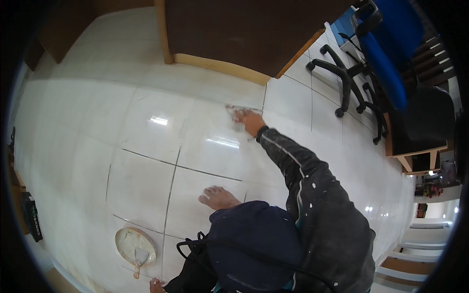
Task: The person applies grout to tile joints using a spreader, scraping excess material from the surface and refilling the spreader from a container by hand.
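My right hand (250, 122) reaches far forward and touches the white tile floor (205, 117) at a joint between tiles, close to a brown cabinet. Its fingers are stretched out, somewhat blurred and smeared with pale stuff. No tool shows in it. At the lower edge, what looks like my left hand (156, 285) is partly cut off beside a dark sleeve, its fingers too little seen to read. Nearest to it is a shallow round bowl (124, 240) with a pale paste inside. A putty knife (140, 257) lies in the bowl, its handle over the rim.
The brown cabinet (224, 34) with light wood edging stands ahead. A blue office chair (391, 53) on a black wheeled base is at the upper right. My bare foot (220, 198) rests on the tiles below my bent knee. A dark box (32, 217) sits at the left edge.
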Available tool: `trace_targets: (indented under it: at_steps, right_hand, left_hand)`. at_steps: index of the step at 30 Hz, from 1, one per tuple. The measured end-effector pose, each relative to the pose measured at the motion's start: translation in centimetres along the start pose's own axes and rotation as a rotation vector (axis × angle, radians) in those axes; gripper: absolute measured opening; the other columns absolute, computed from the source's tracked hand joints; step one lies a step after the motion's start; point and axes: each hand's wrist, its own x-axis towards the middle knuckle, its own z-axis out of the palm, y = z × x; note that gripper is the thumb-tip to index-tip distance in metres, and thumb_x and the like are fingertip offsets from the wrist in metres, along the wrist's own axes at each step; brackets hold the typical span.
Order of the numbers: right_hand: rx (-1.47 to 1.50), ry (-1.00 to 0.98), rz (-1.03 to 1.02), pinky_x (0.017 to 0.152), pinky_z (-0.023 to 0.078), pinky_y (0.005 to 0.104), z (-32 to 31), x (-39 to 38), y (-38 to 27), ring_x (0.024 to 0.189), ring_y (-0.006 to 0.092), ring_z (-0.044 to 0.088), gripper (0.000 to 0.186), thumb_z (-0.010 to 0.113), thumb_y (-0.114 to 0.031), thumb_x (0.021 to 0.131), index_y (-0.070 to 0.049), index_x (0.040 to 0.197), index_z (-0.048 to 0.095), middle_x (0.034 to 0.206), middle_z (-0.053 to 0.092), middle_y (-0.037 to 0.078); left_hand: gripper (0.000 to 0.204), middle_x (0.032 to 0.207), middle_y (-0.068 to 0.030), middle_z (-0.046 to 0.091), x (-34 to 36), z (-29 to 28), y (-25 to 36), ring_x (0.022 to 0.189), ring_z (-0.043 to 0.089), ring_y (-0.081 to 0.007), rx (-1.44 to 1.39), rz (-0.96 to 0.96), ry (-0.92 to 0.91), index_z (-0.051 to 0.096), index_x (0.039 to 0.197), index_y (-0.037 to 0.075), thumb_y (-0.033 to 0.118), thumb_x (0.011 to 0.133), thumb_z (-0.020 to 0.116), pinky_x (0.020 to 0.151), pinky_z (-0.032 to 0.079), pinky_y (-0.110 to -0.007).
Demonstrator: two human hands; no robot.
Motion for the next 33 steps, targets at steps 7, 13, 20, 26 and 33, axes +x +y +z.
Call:
trace_targets:
  at_steps: [7,13,20,26,33]
  right_hand:
    - [0.129,-0.442,-0.245,0.088,0.049,0.0333,-6.6,-3.1,7.9,0.110,0.0194,0.059,0.062,0.049,0.002,0.071,-0.028,0.125,0.058,0.122,0.061,0.000]
    - [0.278,-0.253,-0.196,0.085,0.050,0.0335,-5.8,0.7,10.7,0.105,0.0215,0.061,0.057,0.047,0.002,0.073,-0.019,0.124,0.059,0.119,0.063,0.005]
    - [0.090,-0.223,-0.401,0.107,0.030,0.0480,-3.7,-7.2,14.2,0.133,0.0241,0.038,0.057,0.057,-0.003,0.080,-0.018,0.134,0.048,0.138,0.048,0.007]
    - [0.270,-0.295,-0.063,0.097,0.044,0.0357,-7.6,-1.6,15.5,0.120,0.0290,0.050,0.058,0.045,0.008,0.075,-0.014,0.128,0.054,0.128,0.056,0.010]
    - [-0.024,-0.242,-0.262,0.113,0.025,0.0426,-6.4,2.4,15.6,0.133,0.0232,0.037,0.055,0.050,-0.002,0.084,-0.017,0.136,0.045,0.139,0.045,0.006]
  left_hand:
    - [0.035,0.093,-0.0142,0.065,0.9,0.2,-3.6,0.086,0.062,-0.0242,0.212,0.074,-0.001,0.057,0.116,0.004,0.025,0.088,0.055,0.082,0.049,-0.035]
    - [0.038,0.089,-0.0113,0.066,3.4,-0.2,-10.3,0.083,0.064,-0.0206,0.519,0.334,0.036,0.057,0.118,0.007,0.032,0.091,0.053,0.083,0.050,-0.033]
    - [0.034,0.087,-0.0087,0.068,1.1,-1.2,-10.4,0.083,0.064,-0.0182,0.812,1.046,0.243,0.056,0.120,0.005,0.023,0.091,0.050,0.081,0.050,-0.032]
    - [0.032,0.090,-0.0125,0.065,-5.1,-2.6,-1.1,0.078,0.063,-0.0200,0.342,0.034,0.006,0.055,0.118,0.003,0.019,0.090,0.053,0.073,0.050,-0.033]
    - [0.035,0.089,-0.0107,0.066,-8.5,-2.5,3.5,0.078,0.062,-0.0174,0.254,0.040,0.085,0.054,0.122,0.006,0.025,0.094,0.047,0.072,0.051,-0.031]
